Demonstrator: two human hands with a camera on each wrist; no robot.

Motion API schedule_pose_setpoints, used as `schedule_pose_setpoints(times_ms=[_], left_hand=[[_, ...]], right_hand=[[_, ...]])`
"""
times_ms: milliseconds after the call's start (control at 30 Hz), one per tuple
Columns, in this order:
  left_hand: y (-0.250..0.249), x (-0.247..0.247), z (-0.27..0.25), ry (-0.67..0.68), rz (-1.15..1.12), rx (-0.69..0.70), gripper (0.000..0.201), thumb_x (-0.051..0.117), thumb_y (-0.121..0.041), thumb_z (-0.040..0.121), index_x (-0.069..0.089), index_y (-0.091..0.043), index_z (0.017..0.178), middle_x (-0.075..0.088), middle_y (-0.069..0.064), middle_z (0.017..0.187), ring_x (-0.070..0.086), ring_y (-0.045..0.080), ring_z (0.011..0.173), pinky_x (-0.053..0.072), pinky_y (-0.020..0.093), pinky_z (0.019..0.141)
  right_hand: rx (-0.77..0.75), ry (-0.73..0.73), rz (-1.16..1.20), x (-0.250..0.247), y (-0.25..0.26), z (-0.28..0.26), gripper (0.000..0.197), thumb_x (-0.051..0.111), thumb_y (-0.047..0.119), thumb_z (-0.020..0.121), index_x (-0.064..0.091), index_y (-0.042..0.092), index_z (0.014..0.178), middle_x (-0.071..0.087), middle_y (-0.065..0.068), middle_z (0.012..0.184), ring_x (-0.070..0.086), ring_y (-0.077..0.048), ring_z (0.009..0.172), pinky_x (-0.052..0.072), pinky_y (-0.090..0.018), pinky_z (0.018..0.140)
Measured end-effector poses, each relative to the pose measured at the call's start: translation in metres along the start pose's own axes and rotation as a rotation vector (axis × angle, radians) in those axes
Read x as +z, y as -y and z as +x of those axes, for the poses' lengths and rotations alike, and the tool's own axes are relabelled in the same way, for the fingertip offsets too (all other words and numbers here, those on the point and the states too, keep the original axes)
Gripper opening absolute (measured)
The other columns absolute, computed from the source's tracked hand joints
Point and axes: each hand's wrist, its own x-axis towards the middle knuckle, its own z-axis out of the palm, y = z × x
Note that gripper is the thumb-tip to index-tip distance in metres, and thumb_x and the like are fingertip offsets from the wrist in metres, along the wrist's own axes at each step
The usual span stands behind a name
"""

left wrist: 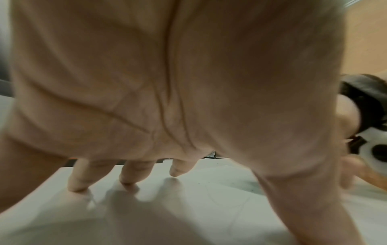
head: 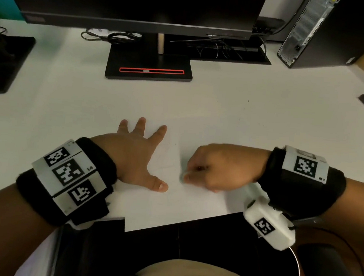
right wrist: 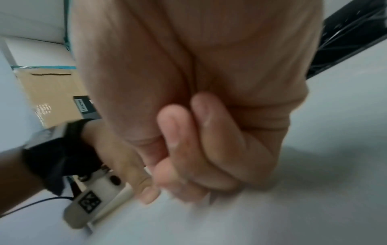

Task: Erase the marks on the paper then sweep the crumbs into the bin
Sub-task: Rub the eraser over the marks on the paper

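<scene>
The thin white sheet of paper lies on the white counter. Left hand, grip spread, pins it; right hand pinches a small pale eraser beside the left thumb. Short, light strokes away from the pinning hand should avoid creasing.

A black monitor stands on a flat black base with a red-outlined slot, at the back of a white desk. Tangled cables lie behind the base. A computer tower stands at the back right, and a cardboard box shows in the right wrist view.
</scene>
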Motion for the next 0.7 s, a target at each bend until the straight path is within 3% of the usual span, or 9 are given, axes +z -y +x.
schedule_pose_setpoints(times_ms=[67,133,200,300,433,500,600,700], left_hand=[[-0.001,-0.001,-0.001,0.005,-0.007,0.006,0.129,0.061,-0.085,0.067,-0.036,-0.047,0.144,-0.033,0.009,0.160,-0.020,0.044,0.148,0.016,0.057,0.119],[0.000,-0.001,-0.002,0.016,-0.020,0.015,0.125,0.061,-0.084,0.068,-0.035,-0.053,0.141,-0.035,0.009,0.159,-0.022,0.045,0.147,0.014,0.060,0.120],[0.000,-0.001,-0.003,0.020,-0.030,0.017,0.121,0.061,-0.084,0.069,-0.033,-0.058,0.140,-0.036,0.009,0.159,-0.023,0.045,0.146,0.013,0.061,0.119],[-0.001,-0.001,-0.003,0.022,-0.026,0.013,0.118,0.060,-0.084,0.070,-0.032,-0.059,0.140,-0.037,0.010,0.158,-0.024,0.046,0.146,0.013,0.061,0.119],[-0.002,-0.003,-0.004,0.027,-0.024,0.012,0.118,0.061,-0.083,0.070,-0.031,-0.059,0.141,-0.037,0.009,0.158,-0.024,0.046,0.146,0.013,0.063,0.119],[-0.001,-0.005,-0.005,0.021,-0.015,0.013,0.117,0.061,-0.082,0.071,-0.029,-0.059,0.142,-0.038,0.007,0.158,-0.022,0.046,0.147,0.015,0.063,0.118],[0.001,-0.005,-0.004,-0.073,0.061,0.029,0.108,0.055,-0.083,0.075,-0.024,-0.059,0.144,-0.043,0.005,0.155,-0.024,0.045,0.146,0.016,0.063,0.118],[-0.001,0.002,-0.008,-0.203,0.137,0.117,0.088,0.045,-0.077,0.085,-0.011,-0.058,0.150,-0.043,0.004,0.155,-0.033,0.043,0.143,0.002,0.065,0.118]], right_hand=[[-0.011,0.028,0.035,0.002,0.000,0.000,0.047,0.051,0.044,0.100,0.059,0.015,0.063,0.061,0.002,0.056,0.053,-0.016,0.054,0.055,-0.041,0.068],[0.004,-0.082,0.029,-0.004,-0.005,0.002,0.048,0.051,0.043,0.101,0.059,0.013,0.064,0.060,0.002,0.056,0.051,-0.011,0.050,0.048,-0.033,0.063],[-0.015,-0.093,0.009,-0.005,-0.004,0.003,0.048,0.050,0.042,0.103,0.057,0.014,0.064,0.059,0.003,0.056,0.048,-0.006,0.049,0.043,-0.027,0.062],[-0.045,0.065,0.029,0.002,0.002,-0.002,0.046,0.052,0.043,0.102,0.056,0.018,0.064,0.059,0.003,0.056,0.050,-0.011,0.051,0.049,-0.035,0.066],[-0.007,-0.082,0.032,-0.007,-0.006,0.001,0.048,0.052,0.042,0.102,0.058,0.011,0.066,0.057,0.004,0.054,0.048,-0.006,0.047,0.042,-0.025,0.062],[-0.005,-0.087,0.034,-0.007,-0.007,0.000,0.048,0.051,0.042,0.102,0.059,0.009,0.068,0.059,0.004,0.054,0.049,-0.007,0.047,0.043,-0.025,0.061],[0.025,-0.097,0.090,-0.004,-0.010,0.001,0.047,0.050,0.042,0.103,0.059,0.006,0.074,0.063,0.000,0.058,0.051,-0.011,0.045,0.044,-0.022,0.057],[0.078,-0.133,0.192,-0.009,-0.016,0.003,0.045,0.052,0.040,0.104,0.056,0.006,0.073,0.064,-0.006,0.061,0.049,-0.015,0.043,0.045,-0.022,0.051]])
